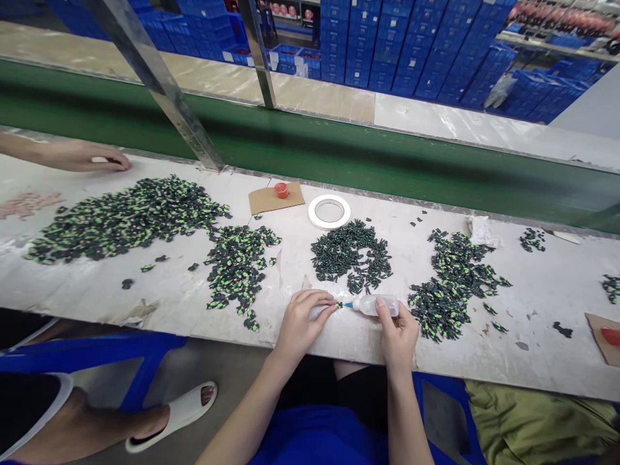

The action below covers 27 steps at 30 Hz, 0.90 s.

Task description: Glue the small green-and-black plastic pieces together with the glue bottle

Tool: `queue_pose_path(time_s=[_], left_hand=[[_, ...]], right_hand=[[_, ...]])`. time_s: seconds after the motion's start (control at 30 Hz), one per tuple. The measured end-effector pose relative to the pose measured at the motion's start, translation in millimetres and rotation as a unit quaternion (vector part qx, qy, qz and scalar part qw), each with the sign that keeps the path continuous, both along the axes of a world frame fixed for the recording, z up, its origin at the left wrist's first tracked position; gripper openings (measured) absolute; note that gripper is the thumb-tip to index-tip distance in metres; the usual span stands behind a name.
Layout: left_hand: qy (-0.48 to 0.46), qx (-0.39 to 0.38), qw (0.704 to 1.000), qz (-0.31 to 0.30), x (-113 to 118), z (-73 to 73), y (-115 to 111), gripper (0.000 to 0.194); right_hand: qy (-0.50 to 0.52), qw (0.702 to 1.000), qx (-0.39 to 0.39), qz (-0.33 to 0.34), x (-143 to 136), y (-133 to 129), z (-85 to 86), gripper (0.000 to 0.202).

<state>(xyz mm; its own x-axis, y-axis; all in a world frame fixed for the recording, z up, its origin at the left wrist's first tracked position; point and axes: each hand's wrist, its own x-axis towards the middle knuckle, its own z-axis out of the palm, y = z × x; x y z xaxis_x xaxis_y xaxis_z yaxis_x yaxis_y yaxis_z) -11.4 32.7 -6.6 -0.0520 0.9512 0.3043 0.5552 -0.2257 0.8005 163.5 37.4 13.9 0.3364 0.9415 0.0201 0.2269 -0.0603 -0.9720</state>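
Observation:
Near the front edge of the white table, my left hand (306,320) pinches a small black-and-green part (339,305) between thumb and fingertips. My right hand (400,329) grips a clear plastic squeeze bottle (368,305) lying sideways. Its blue nozzle tip points left and is at or very near the small part; I cannot tell whether they touch. Just beyond my hands lies a heap of small dark rod-like pieces (339,248). Heaps of black-and-green parts lie to the left (237,265) and right (445,284) of my hands.
A roll of white tape (329,212) and a cardboard piece (264,201) with a red cap (281,190) lie behind the heaps. Another person's hand (92,155) is by a large heap (130,216) at left. A metal post (165,97) and green belt (310,142) border the table's back.

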Motion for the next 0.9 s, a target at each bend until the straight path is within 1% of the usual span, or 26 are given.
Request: queue_pose_path(time_s=[0.23, 0.7, 0.9], left_hand=[[-0.005, -0.004, 1.0, 0.002, 0.5, 0.5, 0.2, 0.006], [-0.01, -0.003, 1.0, 0.007, 1.8, -1.9, 0.5, 0.002], [-0.007, -0.003, 1.0, 0.006, 1.3, -0.9, 0.7, 0.003]], right_hand=[[-0.003, 1.0, 0.006, -0.014, 0.3, -0.3, 1.4, 0.034], [0.004, 1.0, -0.002, 0.003, -0.2, 0.1, 2.3, 0.034], [-0.005, 1.0, 0.006, -0.006, -0.2, -0.4, 2.3, 0.035]])
